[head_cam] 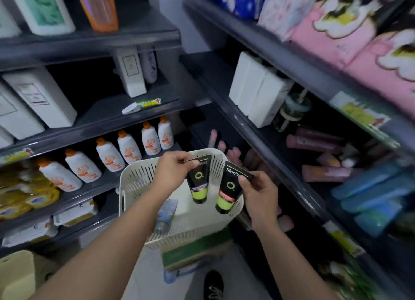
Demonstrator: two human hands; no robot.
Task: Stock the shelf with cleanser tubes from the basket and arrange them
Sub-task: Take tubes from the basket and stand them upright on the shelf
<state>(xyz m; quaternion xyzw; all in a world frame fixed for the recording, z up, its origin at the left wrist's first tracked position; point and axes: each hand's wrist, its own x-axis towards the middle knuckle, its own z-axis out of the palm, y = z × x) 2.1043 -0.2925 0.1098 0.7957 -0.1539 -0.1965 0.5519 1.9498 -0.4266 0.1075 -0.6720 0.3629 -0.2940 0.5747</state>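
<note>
Head view showed both hands raised over a white slotted basket (pixel 134 176) at the centre of the frame. The left hand (pixel 174 167) pinched the flat crimped end of one black-and-green tube (pixel 198 180), which hung cap down over the basket's far rim. The right hand (pixel 258 192) pinched the crimped end of a second tube (pixel 229 187), printed "Men's", which hung tilted just beside the first without clearly touching it. Both tubes were clear of the basket and not yet on any shelf.

Inside the basket a pale blue packet (pixel 166 212) lay against the near wall; whether more black tubes remained there could not be told. The basket appeared to rest on a cardboard box (pixel 195 252) at lower centre.

The step in hand looked like the carry from basket to shelf, with stocking at most partly done. The likeliest place was the dark shelf (pixel 269 135) at middle right, where pink tubes (pixel 314 140) lay loosely, though that side was blurred and no matching black tubes showed there. The next move would call for swinging the pair right, picking a bare patch, and setting each tube on its cap or flat with the label outward. White bottles with orange caps (pixel 129 147) filled the shelf at middle left.
</note>
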